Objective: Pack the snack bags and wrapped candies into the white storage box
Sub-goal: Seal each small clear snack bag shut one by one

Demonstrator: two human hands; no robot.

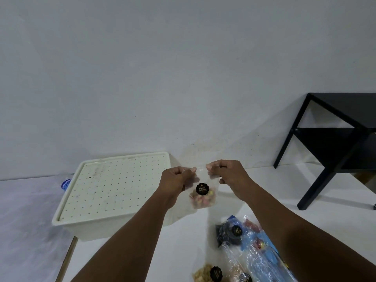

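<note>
Head: lidded white box point(114, 192); biscuit-filled clear bag point(202, 197)

A person's two arms, bare of any clothing as far as they show. The left forearm point(130, 237) and left hand point(177, 180) appear just right of the white storage box point(91, 231), uncovered along their whole visible length. The right forearm point(295, 226) and right hand point(230, 174), farther right of the box, are equally bare, and short-trimmed nails show on both thumbs.

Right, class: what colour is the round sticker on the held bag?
Black sticker on the bag, head view.
</note>
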